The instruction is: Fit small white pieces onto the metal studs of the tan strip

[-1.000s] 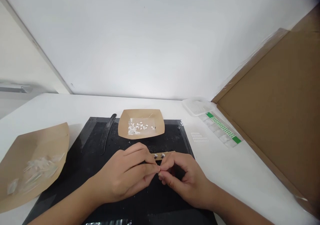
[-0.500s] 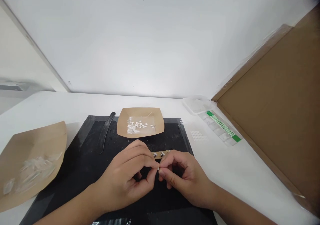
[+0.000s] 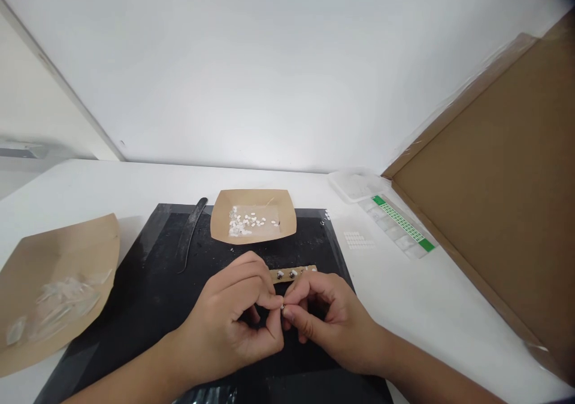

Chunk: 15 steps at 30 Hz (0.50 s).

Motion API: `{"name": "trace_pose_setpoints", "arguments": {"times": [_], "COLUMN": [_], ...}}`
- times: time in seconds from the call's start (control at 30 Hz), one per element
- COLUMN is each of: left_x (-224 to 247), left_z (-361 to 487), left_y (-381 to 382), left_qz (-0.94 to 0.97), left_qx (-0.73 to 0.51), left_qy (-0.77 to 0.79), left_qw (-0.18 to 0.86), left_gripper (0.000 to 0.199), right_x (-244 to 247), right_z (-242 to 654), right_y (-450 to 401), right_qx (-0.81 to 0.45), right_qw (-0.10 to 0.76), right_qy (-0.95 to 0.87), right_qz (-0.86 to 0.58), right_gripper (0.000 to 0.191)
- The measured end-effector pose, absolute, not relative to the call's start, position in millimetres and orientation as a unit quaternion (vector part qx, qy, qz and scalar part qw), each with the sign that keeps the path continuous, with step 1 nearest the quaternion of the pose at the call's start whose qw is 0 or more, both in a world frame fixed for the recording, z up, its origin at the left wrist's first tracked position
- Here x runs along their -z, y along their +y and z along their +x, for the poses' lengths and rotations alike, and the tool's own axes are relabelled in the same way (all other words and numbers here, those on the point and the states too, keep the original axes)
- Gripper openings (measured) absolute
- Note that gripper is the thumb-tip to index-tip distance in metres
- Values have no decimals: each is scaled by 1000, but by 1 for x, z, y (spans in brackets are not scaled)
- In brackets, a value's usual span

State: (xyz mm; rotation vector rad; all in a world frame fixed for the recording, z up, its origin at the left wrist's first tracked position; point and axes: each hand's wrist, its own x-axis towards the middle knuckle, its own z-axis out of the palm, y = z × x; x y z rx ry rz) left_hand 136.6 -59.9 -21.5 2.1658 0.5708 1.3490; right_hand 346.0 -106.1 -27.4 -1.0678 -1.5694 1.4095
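Note:
My left hand point(image 3: 245, 314) and my right hand point(image 3: 323, 311) meet fingertip to fingertip low over the black mat point(image 3: 148, 326). Between them is a tiny shiny piece point(image 3: 283, 306), mostly covered by the fingers, so its kind does not show. Both hands are closed in a pinch on it. Just beyond the fingers lies a tan strip point(image 3: 287, 273) carrying several small white and dark metallic pieces. Part of that strip is hidden behind my right hand.
A brown paper tray point(image 3: 253, 197) with small white ovals stands behind the hands. Another paper tray point(image 3: 85, 236) at left holds clear plastic pieces. A dark nail file point(image 3: 192, 233) lies on the mat. At right are white stickers point(image 3: 358, 240), a green-labelled clear case point(image 3: 402, 224) and a cardboard panel point(image 3: 489, 170).
The fingertips have drawn slightly closer together around the tiny piece, and my left thumb has shifted right. More of the tan strip shows. The view has tilted a little.

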Motion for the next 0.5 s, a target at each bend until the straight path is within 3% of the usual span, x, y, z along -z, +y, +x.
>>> {"name": "trace_pose_setpoints", "arguments": {"times": [0.5], "left_x": [20], "left_z": [138], "left_y": [-66], "left_qz": [782], "left_qx": [-488], "left_qy": [234], "left_qw": [309], "left_gripper": [21], "right_x": [26], "right_z": [344], "right_y": [-107], "right_qx": [-623], "right_qw": [361], "right_qy": [-558], "right_qz": [-412], "right_gripper": [25]}}
